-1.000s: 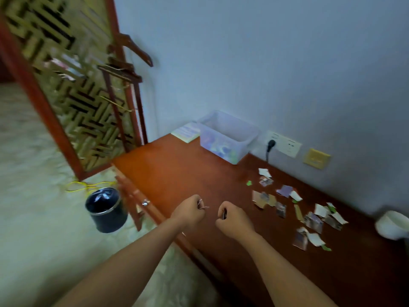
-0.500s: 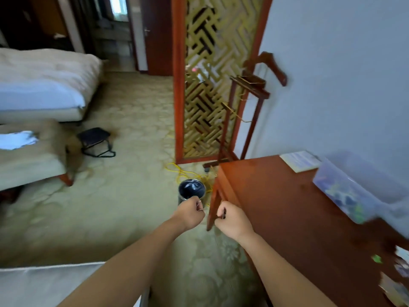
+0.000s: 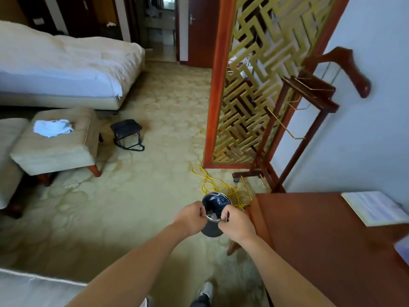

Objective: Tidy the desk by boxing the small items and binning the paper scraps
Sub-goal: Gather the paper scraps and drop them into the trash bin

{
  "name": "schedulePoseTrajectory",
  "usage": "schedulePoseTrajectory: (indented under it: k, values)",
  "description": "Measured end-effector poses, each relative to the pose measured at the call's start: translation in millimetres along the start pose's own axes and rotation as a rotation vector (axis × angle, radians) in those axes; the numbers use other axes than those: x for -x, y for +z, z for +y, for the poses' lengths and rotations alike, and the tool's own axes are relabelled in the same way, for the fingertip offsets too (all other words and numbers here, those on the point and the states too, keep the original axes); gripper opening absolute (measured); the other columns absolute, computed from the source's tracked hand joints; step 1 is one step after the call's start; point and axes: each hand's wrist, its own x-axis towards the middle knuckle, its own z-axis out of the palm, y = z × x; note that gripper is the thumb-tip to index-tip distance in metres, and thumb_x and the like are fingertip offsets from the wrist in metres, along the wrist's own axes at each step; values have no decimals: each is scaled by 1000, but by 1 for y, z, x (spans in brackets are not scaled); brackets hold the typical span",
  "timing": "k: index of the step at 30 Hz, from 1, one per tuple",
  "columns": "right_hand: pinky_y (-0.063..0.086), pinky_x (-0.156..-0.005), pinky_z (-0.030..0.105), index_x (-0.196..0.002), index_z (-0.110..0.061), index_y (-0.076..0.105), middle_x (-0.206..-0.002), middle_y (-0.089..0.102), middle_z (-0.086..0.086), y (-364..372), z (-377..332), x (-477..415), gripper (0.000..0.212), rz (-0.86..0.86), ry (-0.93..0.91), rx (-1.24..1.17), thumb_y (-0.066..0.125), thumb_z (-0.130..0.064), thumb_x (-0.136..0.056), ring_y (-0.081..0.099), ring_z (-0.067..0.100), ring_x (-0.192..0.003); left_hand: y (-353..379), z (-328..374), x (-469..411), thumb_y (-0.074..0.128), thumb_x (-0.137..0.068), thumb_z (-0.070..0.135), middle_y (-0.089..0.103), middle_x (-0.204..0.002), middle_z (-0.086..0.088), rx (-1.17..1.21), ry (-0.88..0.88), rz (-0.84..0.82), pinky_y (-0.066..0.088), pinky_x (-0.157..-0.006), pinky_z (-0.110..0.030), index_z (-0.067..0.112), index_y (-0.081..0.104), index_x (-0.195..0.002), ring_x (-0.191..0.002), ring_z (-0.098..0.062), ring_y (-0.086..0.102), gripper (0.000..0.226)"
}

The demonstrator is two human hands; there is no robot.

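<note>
A: Status. Room first: bed (image 3: 66, 63) top left, lattice screen (image 3: 265, 74) centre right, desk (image 3: 332, 251) lower right. Only its left end is in view, so I can't see scraps or box contents on it. A pale booklet (image 3: 374, 208) lies on the far corner, and a blurred clear edge at the right border may be the storage box; can't confirm

B: Bin?

A: Dark round bin (image 3: 215, 216) stands on the carpet just off the desk's left end, yellow cable (image 3: 212, 185) coiled behind it. Both hands hang right over its mouth

B: So the binning stage?

A: My read, yes: dropping something in. How much is left on the desk can't be judged here

B: Hands?

A: Left hand (image 3: 191, 220) and right hand (image 3: 238, 224) are both curled narrow, fingertips pinched. A thin metal loop, maybe a clip (image 3: 213, 219), spans between them, touching both sets of fingertips. A small dark item pokes from the right hand, too small to name. No paper visible in either grip

B: Risk?

A: If that is a clip, it belongs in the box, not the bin
</note>
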Motion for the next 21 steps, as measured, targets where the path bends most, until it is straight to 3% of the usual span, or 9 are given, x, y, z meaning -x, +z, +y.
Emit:
schedulePoseTrajectory:
  k: [5,9,14,21]
  values:
    - [43,-63,33,-84,-22,50,-78,63,-1,-23,-16,-101,10,-65,-44,39,58,-16,-81,60,22,-73,-39,17,-90,52,-83,18,55,-80,5,-23,-31,13,35,-58,-27,25,45,-76,-77,-20,51,11]
    - [32,-51,30,-84,-21,49,-64,50,-6,-42,-24,-161,11,-81,-64,36,57,-14,-82,47,13,-55,-53,29,-150,51,-83,18,54,-80,5,-27,-52,17,37,-60,-27,23,47,-82,-77,-20,52,7]
    - [29,-46,24,-81,-23,46,-59,47,-6,-61,-14,-217,15,-92,-21,-5,57,-13,-82,42,7,-41,-56,42,-215,51,-83,17,53,-78,6,-38,-67,-36,38,-61,-27,23,47,-82,-77,-19,51,7]
    - [36,-53,27,-78,-24,46,-70,55,-4,-74,3,-305,16,-89,133,-79,58,-15,-79,46,8,-56,-57,54,-324,51,-84,17,57,-86,3,-75,-10,-175,41,-68,-30,23,46,-83,-81,-21,53,8]
